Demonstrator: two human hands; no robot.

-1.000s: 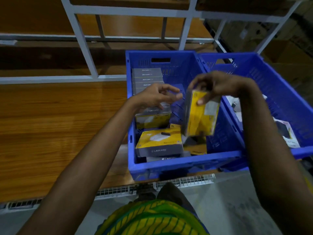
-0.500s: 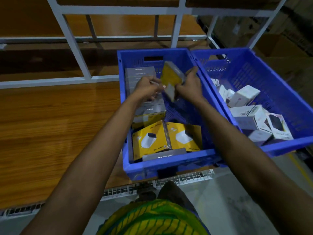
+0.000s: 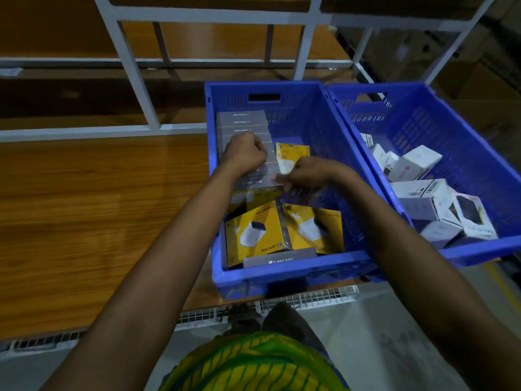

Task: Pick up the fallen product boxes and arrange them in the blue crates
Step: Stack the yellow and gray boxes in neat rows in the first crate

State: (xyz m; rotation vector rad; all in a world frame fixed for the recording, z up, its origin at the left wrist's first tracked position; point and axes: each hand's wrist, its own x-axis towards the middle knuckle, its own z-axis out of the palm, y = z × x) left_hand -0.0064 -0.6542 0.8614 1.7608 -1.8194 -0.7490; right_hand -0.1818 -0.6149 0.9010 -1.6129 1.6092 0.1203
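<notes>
The wooden shelf [image 3: 84, 207] bears the left blue crate [image 3: 282, 273] and, just beside it, the right blue crate [image 3: 479, 249].

A warehouse or stockroom: white steel racking [image 3: 135, 80] with wooden shelf boards [image 3: 98, 215], blue plastic crates [image 3: 296, 275] of boxed goods, cardboard cartons [image 3: 476, 80] at upper right.
</notes>
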